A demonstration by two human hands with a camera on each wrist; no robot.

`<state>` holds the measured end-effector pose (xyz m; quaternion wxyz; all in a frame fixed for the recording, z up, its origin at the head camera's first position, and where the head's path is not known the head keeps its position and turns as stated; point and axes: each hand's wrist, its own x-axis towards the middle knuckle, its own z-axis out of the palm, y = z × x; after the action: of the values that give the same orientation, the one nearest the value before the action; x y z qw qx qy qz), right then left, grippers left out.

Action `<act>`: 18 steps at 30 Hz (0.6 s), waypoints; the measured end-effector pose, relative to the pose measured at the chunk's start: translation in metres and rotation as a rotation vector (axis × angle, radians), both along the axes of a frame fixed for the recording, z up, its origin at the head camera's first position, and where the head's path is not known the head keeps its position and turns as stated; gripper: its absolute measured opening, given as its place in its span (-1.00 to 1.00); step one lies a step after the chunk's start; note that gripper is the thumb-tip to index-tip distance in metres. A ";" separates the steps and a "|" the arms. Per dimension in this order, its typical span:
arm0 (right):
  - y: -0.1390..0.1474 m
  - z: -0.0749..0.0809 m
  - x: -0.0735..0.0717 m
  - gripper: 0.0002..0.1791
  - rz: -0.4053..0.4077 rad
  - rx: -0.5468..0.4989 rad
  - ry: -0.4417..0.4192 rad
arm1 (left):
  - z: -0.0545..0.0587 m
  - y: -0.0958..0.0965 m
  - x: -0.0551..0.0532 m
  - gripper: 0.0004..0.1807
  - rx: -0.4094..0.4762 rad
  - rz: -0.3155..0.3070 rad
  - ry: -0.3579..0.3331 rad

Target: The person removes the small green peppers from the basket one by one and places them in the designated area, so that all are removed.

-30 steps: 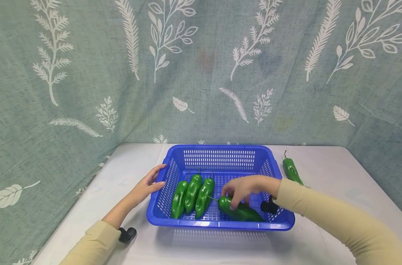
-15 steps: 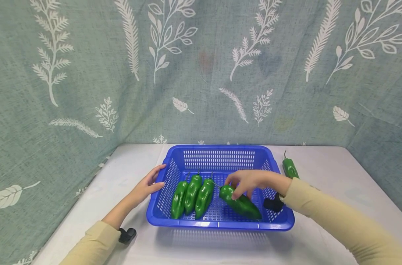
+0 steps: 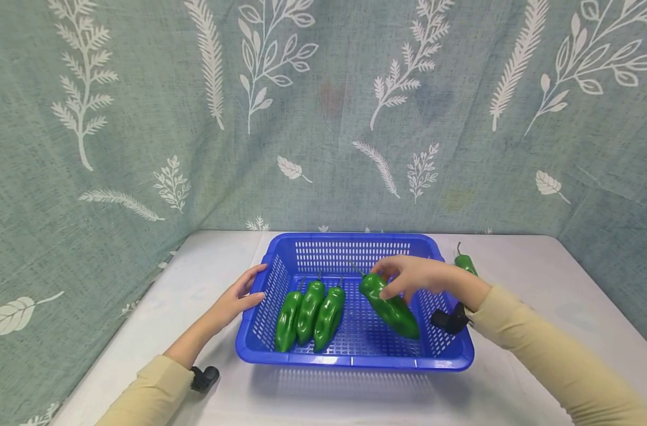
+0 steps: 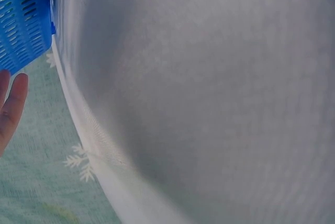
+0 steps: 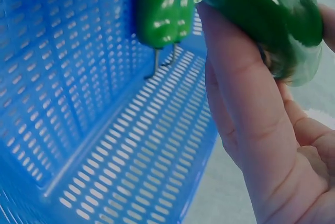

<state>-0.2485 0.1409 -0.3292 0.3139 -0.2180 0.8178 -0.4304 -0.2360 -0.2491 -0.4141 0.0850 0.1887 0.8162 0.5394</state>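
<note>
My right hand (image 3: 411, 278) grips a green chili pepper (image 3: 392, 316) between thumb and fingers, inside the blue basket (image 3: 355, 362). The held pepper slants with its stem up toward the back left; in the right wrist view the same pepper (image 5: 261, 4) lies across my fingers. Three more green peppers (image 3: 309, 313) lie side by side at the basket's left. My left hand (image 3: 237, 303) touches the basket's left rim, fingers fairly straight; the left wrist view shows only some of its fingers (image 4: 13, 106) by the basket wall (image 4: 23, 20).
Another green pepper (image 3: 466, 264) lies on the white tabletop (image 3: 547, 284) right of the basket, partly hidden by my right arm. A green leaf-patterned cloth (image 3: 323, 148) hangs behind and beside the table.
My right hand has lifted the pepper from near the basket's front wall, moving it up and slightly right and tilting it more steeply. The left hand has stayed on the rim.
</note>
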 end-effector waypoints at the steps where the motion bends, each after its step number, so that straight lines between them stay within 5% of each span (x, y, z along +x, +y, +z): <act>1: 0.002 0.002 0.000 -0.46 -0.003 -0.004 0.003 | 0.000 0.000 0.000 -0.33 0.001 -0.003 0.002; 18: 0.040 0.017 -0.005 -0.33 -0.148 -0.035 0.049 | -0.001 0.000 0.000 -0.33 0.028 -0.024 0.010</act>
<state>-0.2532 0.1812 -0.3122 0.2574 -0.1727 0.8315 -0.4611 -0.2359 -0.2490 -0.4148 0.0850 0.2024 0.8066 0.5488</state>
